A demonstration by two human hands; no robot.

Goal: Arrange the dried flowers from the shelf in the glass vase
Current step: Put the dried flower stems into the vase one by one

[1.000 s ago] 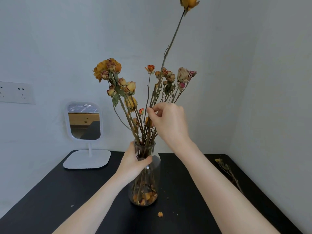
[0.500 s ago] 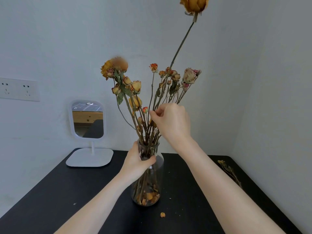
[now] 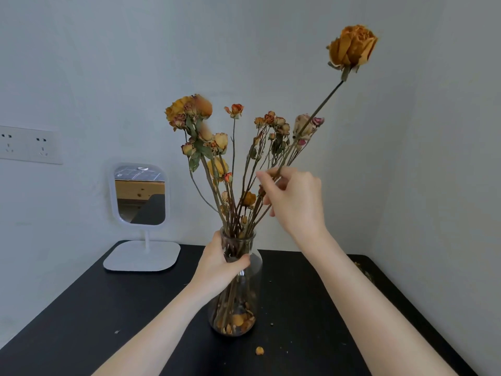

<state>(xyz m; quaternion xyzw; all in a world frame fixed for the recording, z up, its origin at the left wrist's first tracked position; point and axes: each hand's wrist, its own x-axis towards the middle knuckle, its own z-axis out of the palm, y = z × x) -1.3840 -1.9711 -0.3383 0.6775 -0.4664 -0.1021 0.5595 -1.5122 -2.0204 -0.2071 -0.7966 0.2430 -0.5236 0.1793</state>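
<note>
A clear glass vase stands on the black table, holding several dried flowers with orange, yellow and pink heads. Loose petals lie in its bottom. My left hand is wrapped around the vase's neck. My right hand pinches the stem of a long dried orange rose above the vase mouth. That rose leans up and to the right, its lower stem running down among the other stems into the vase.
A white table mirror on a flat base stands at the back left. A wall socket is on the left wall. A fallen petal lies in front of the vase; dried flower bits lie at the table's right edge.
The long rose has tilted further to the right and its head sits lower in view. My right hand has shifted slightly right on the stem. My left hand stays on the vase neck.
</note>
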